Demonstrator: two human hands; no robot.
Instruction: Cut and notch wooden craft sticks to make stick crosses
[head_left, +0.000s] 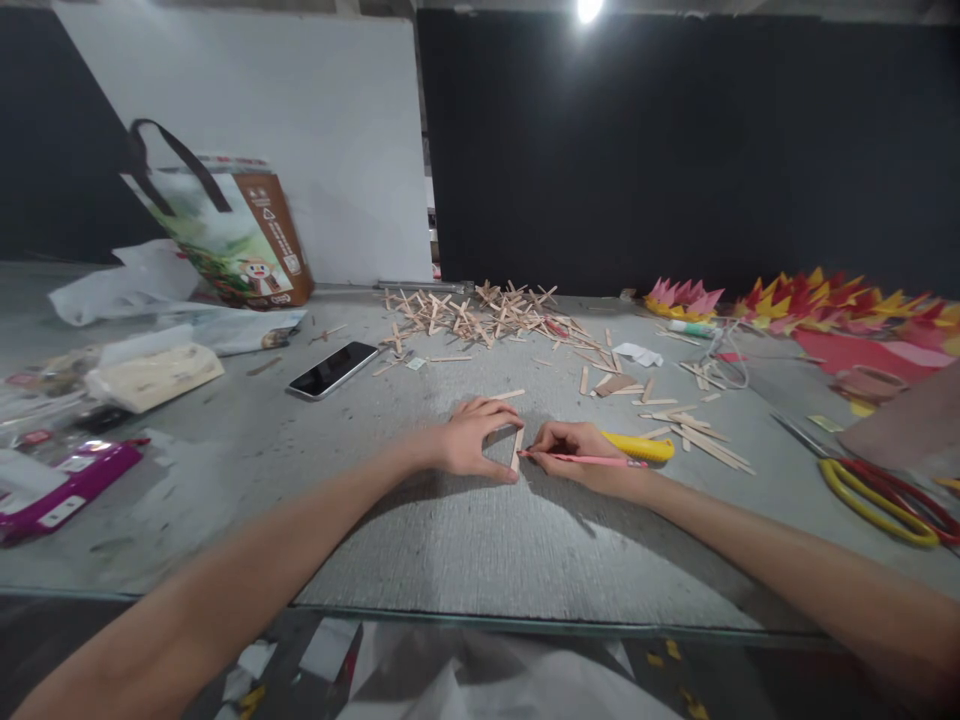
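Near the middle of the grey table, my left hand (480,442) pinches a short wooden craft stick (517,450) between thumb and fingers, one at each end. My right hand (577,455) is closed around a pink pencil (600,461), its tip touching or very close to the stick. Just behind my right hand lies a yellow utility knife (641,447), partly covered by that hand. Another wooden stick (507,395) rests on the table beyond my left fingers.
A heap of wooden sticks (480,315) lies at the back. A phone (334,370) and a shopping bag (255,240) are to the left. Scissors (874,500), loose sticks (709,440), a glue stick (691,327) and folded paper pieces (832,300) lie to the right.
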